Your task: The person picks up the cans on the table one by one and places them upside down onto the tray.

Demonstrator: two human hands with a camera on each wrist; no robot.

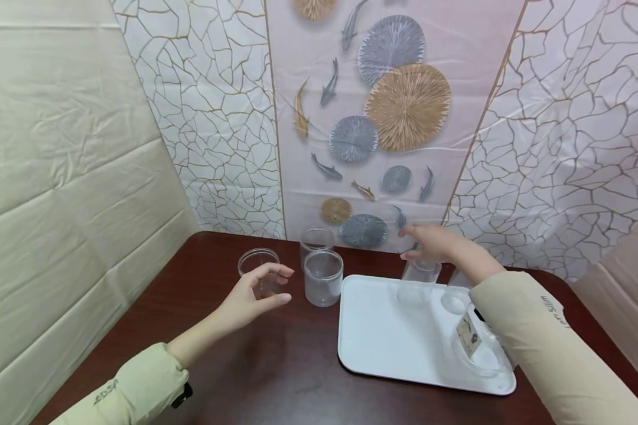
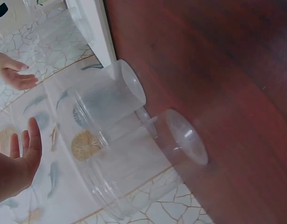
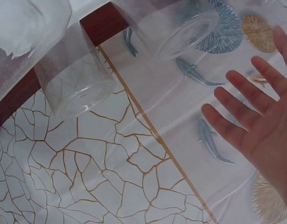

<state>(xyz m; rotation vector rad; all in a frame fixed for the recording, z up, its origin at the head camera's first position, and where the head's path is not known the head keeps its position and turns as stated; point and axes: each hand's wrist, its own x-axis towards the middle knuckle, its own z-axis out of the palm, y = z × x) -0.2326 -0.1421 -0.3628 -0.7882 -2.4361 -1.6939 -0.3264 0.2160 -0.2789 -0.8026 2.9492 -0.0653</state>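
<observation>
My left hand (image 1: pixel 255 295) hovers over the table with thumb and fingers apart and nothing between them. It is beside a clear round jar (image 1: pixel 259 254), partly hidden behind the fingers. To its right stand a front clear jar (image 1: pixel 323 280) and another clear jar (image 1: pixel 316 236) behind it. My right hand (image 1: pixel 430 242) is in the air above a clear jar (image 1: pixel 422 273) by the tray's far edge. In the right wrist view its fingers (image 3: pixel 241 109) are spread and apart from a clear jar (image 3: pixel 176 28) and a narrower clear container (image 3: pixel 78 79).
A white tray (image 1: pixel 388 336) lies right of centre on the dark red-brown table (image 1: pixel 292 378). On its right side is a clear container with a label (image 1: pixel 468 334), partly covered by the right sleeve (image 1: pixel 526 324). A patterned cloth wall (image 1: pixel 234 118) borders the table's back.
</observation>
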